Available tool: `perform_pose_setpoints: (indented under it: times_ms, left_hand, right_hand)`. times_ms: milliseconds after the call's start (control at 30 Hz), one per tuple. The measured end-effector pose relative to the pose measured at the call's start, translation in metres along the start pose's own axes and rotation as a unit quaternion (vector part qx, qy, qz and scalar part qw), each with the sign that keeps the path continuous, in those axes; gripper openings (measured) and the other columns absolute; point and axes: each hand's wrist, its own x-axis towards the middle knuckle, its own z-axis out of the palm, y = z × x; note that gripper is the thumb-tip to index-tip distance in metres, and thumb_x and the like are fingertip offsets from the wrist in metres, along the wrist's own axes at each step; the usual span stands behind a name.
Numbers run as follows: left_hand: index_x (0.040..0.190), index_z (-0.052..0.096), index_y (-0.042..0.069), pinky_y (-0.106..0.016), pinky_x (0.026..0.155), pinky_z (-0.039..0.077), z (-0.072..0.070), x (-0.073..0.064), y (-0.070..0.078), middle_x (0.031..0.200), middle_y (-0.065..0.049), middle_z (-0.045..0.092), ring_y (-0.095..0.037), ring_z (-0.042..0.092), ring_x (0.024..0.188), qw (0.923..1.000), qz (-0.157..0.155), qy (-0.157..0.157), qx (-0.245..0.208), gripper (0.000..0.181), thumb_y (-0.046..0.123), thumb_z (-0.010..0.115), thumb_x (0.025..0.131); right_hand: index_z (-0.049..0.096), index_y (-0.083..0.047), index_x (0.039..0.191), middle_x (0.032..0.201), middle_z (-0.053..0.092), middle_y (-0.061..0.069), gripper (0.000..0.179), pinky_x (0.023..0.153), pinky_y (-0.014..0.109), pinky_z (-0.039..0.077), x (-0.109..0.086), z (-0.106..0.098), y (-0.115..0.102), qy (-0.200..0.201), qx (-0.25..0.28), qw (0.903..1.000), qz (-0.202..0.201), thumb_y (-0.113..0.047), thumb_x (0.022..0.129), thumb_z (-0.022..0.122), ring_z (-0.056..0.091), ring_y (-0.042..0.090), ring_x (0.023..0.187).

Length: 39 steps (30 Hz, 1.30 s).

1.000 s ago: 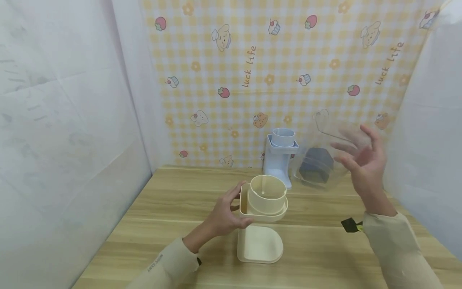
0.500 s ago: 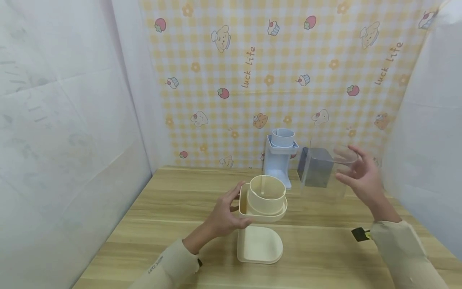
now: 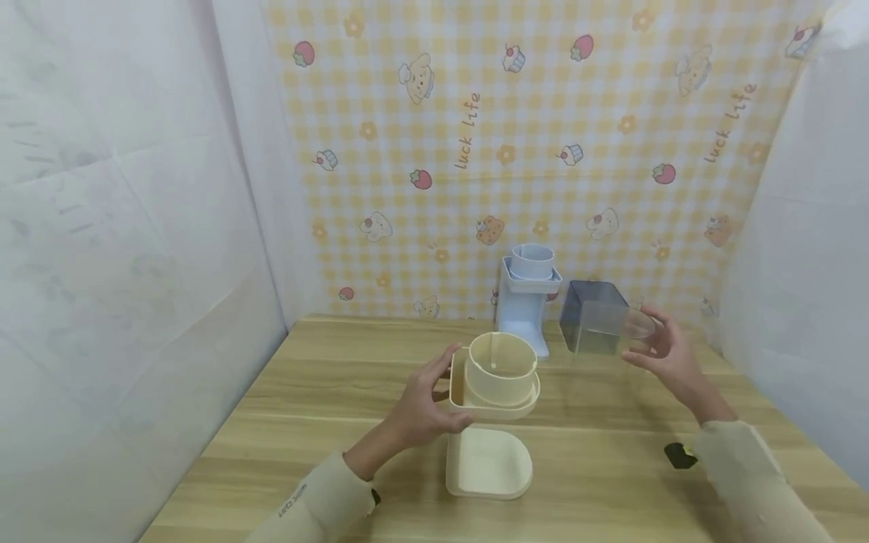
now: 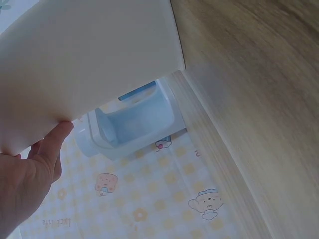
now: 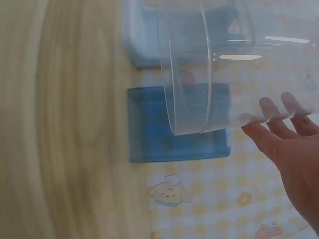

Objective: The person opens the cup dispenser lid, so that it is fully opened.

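My left hand (image 3: 424, 403) grips the side of a cream plastic stand (image 3: 483, 413), thumb in front, fingers behind. The stand is upright, with a round open cup (image 3: 502, 369) on its upper tray and a rounded base on the table. In the left wrist view, the fingertips touch its broad cream back (image 4: 99, 55). My right hand (image 3: 675, 362) holds a clear plastic container (image 3: 604, 320) to the right of the stand. Through its see-through wall the fingertips show in the right wrist view, where the container (image 5: 219, 64) looks large. Whether it touches the table, I cannot tell.
Behind, a pale blue stand (image 3: 523, 313) of like shape stands against the checked cloth. A dark blue see-through container (image 3: 594, 302) is beside it, partly covered by the clear one. White cloth walls (image 3: 156, 264) border the wooden table (image 3: 326, 430).
My right hand has brought the clear container down towards the table, and it now looks more upright. The left hand and the cream stand have stayed in place.
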Motion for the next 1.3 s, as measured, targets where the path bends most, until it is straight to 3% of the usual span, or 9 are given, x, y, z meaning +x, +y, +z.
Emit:
perform_pose_setpoints:
  times_ms: [200, 400, 600, 733, 867, 1033, 1167, 1300]
  left_hand:
    - [0.154, 0.031, 0.004, -0.036, 0.082, 0.057, 0.000, 0.000, -0.002, 0.130, -0.016, 0.057, -0.032, 0.060, 0.110, 1.0000, 0.006, -0.003, -0.005, 0.099, 0.023, 0.083, 0.071]
    - [0.155, 0.028, 0.002, -0.035, 0.083, 0.056, -0.001, -0.002, -0.001, 0.135, -0.015, 0.053, -0.032, 0.058, 0.113, 0.9999, -0.011, -0.010, -0.005, 0.099, 0.024, 0.082, 0.075]
    - [0.154, 0.027, 0.000, -0.035, 0.083, 0.057, 0.000, -0.002, -0.001, 0.136, -0.015, 0.053, -0.031, 0.058, 0.113, 0.9999, -0.009, -0.008, -0.004, 0.100, 0.028, 0.083, 0.076]
    - [0.155, 0.028, 0.004, -0.034, 0.083, 0.057, 0.000, -0.002, -0.002, 0.136, -0.014, 0.053, -0.030, 0.059, 0.113, 0.9999, -0.004, -0.008, -0.006, 0.099, 0.030, 0.083, 0.077]
    - [0.155, 0.029, 0.005, -0.033, 0.083, 0.056, 0.000, -0.001, -0.002, 0.136, -0.014, 0.053, -0.029, 0.059, 0.113, 0.9999, 0.000, -0.008, -0.009, 0.099, 0.032, 0.083, 0.077]
    - [0.155, 0.028, 0.006, -0.035, 0.083, 0.057, 0.000, -0.001, -0.003, 0.136, -0.015, 0.053, -0.029, 0.059, 0.113, 0.9999, 0.009, -0.007, -0.013, 0.099, 0.039, 0.082, 0.079]
    - [0.156, 0.027, 0.005, -0.033, 0.083, 0.056, 0.001, -0.001, -0.003, 0.136, -0.015, 0.053, -0.029, 0.059, 0.113, 0.9999, 0.011, -0.006, -0.012, 0.100, 0.041, 0.081, 0.079]
    - [0.156, 0.027, 0.005, -0.033, 0.084, 0.056, 0.001, -0.001, -0.003, 0.135, -0.015, 0.053, -0.029, 0.059, 0.113, 0.9998, 0.009, -0.007, -0.015, 0.100, 0.038, 0.082, 0.079]
  right_hand:
    - [0.038, -0.014, 0.141, 0.130, 0.060, -0.008, 0.074, 0.083, 0.017, 0.053, -0.003, -0.007, 0.019, 0.002, 0.010, 0.9999, 0.010, 0.024, 0.082, 0.061, 0.061, 0.004, 0.110]
    - [0.034, -0.022, 0.143, 0.126, 0.055, -0.021, 0.076, 0.080, 0.013, 0.051, -0.007, -0.012, 0.032, 0.013, -0.101, 0.9927, 0.065, 0.012, 0.084, 0.070, 0.058, -0.001, 0.106]
    - [0.021, -0.005, 0.151, 0.134, 0.044, -0.020, 0.082, 0.083, 0.011, 0.049, -0.009, -0.017, 0.043, 0.014, -0.144, 0.9851, 0.093, 0.003, 0.087, 0.072, 0.052, -0.006, 0.111]
    - [0.019, -0.005, 0.151, 0.146, 0.044, 0.000, 0.080, 0.087, 0.009, 0.044, -0.008, -0.023, 0.048, 0.004, -0.156, 0.9819, 0.108, 0.001, 0.090, 0.070, 0.045, -0.010, 0.115]
    - [0.018, -0.008, 0.152, 0.155, 0.033, 0.022, 0.076, 0.086, 0.010, 0.044, -0.006, -0.029, 0.052, -0.010, -0.158, 0.9783, 0.134, -0.005, 0.094, 0.067, 0.045, -0.006, 0.117]
    - [0.013, -0.006, 0.154, 0.158, 0.030, 0.017, 0.076, 0.085, 0.012, 0.045, -0.002, -0.035, 0.056, -0.025, -0.160, 0.9762, 0.145, -0.010, 0.097, 0.063, 0.048, -0.002, 0.116]
    - [0.011, -0.004, 0.157, 0.153, 0.031, 0.021, 0.077, 0.084, 0.013, 0.046, 0.000, -0.041, 0.059, -0.028, -0.171, 0.9740, 0.146, -0.011, 0.099, 0.061, 0.048, -0.002, 0.113]
    - [0.010, -0.004, 0.158, 0.144, 0.037, 0.006, 0.078, 0.083, 0.014, 0.049, 0.000, -0.045, 0.061, -0.028, -0.159, 0.9756, 0.149, -0.010, 0.099, 0.060, 0.049, -0.002, 0.112]
